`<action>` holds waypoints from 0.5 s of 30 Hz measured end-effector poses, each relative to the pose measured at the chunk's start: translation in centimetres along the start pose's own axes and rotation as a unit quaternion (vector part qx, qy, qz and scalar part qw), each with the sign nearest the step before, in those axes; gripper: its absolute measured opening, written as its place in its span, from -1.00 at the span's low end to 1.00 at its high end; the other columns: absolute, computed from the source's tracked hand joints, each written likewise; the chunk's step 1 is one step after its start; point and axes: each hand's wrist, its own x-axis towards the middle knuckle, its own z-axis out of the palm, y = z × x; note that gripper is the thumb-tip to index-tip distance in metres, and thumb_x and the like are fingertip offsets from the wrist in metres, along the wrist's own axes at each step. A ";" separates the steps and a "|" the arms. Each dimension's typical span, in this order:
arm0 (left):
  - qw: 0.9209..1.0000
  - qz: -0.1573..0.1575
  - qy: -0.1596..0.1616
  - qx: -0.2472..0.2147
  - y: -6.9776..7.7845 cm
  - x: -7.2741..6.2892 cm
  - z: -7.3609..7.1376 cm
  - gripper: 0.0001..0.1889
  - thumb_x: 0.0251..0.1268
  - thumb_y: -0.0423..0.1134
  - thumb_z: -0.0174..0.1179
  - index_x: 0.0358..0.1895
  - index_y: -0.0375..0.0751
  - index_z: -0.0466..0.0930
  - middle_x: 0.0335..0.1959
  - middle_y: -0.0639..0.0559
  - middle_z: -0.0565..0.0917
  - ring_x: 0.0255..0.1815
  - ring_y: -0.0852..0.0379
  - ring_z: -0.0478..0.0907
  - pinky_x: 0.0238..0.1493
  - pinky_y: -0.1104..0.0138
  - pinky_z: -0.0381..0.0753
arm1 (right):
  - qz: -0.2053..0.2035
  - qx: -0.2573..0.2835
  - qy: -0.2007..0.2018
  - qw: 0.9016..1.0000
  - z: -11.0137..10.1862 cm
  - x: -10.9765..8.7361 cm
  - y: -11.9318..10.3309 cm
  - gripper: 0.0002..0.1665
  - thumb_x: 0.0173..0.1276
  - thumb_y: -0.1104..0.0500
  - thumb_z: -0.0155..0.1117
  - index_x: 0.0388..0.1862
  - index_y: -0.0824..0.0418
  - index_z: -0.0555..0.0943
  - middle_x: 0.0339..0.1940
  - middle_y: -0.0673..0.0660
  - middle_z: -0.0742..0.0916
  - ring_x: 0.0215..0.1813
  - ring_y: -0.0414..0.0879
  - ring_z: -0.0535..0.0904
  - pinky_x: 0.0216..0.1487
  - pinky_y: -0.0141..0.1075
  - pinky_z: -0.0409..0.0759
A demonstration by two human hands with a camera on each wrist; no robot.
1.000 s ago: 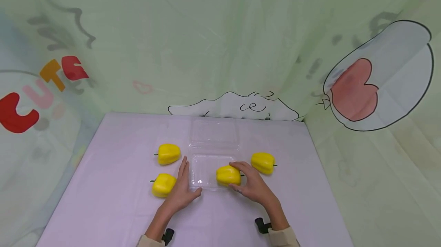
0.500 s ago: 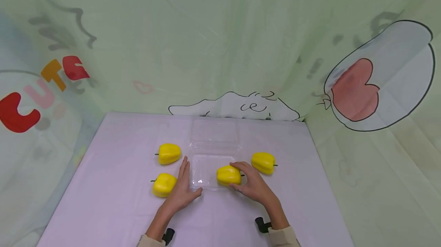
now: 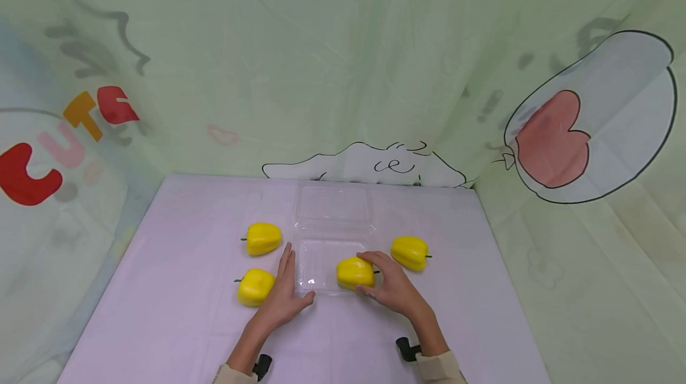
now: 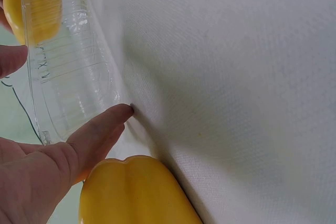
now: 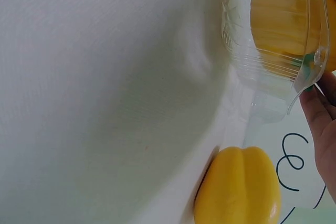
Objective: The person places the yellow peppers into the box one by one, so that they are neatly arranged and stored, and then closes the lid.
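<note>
A clear plastic clamshell box [image 3: 320,259] lies on the table, its lid [image 3: 333,205] folded back toward the wall. In the right side of its base sits a yellow bell pepper [image 3: 354,272], gripped between thumb and fingers by my right hand [image 3: 393,289]. My left hand [image 3: 284,297] stands along the box's left side with fingers straight and thumb out near the front edge. In the left wrist view, the left hand [image 4: 68,156] holds no pepper; one pepper [image 4: 134,192] lies just outside it. The right wrist view shows the gripped pepper [image 5: 281,22] through the box wall.
Two yellow bell peppers lie left of the box, one farther back [image 3: 263,239] and one [image 3: 254,287] beside my left hand. Another pepper [image 3: 409,253] lies right of the box. A printed cloth wall [image 3: 332,74] rises behind the white-covered table [image 3: 187,289].
</note>
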 end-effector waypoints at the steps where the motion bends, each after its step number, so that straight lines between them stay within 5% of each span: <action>1: 1.000 0.000 0.000 0.000 0.0 0.0 0.0 0.15 0.21 -0.26 0.46 0.70 -0.46 -0.16 0.81 -0.16 -0.30 0.81 -0.25 -0.13 0.71 -0.16 0.16 | 0.000 0.000 0.000 1.000 0.0 0.0 0.0 -0.17 0.18 0.15 0.69 0.44 0.10 0.59 0.39 0.05 0.69 0.46 0.07 0.59 0.56 0.09 0.53; 15: 1.000 -0.015 -0.008 -0.010 0.2 0.1 0.0 0.17 0.23 -0.26 0.46 0.72 -0.40 -0.22 0.82 -0.10 -0.35 0.82 -0.21 -0.17 0.73 -0.13 0.15 | 0.006 -0.012 -0.013 1.000 0.2 0.1 -0.3 -0.18 0.22 0.15 0.65 0.46 0.07 0.56 0.42 0.06 0.66 0.46 0.06 0.57 0.54 0.06 0.56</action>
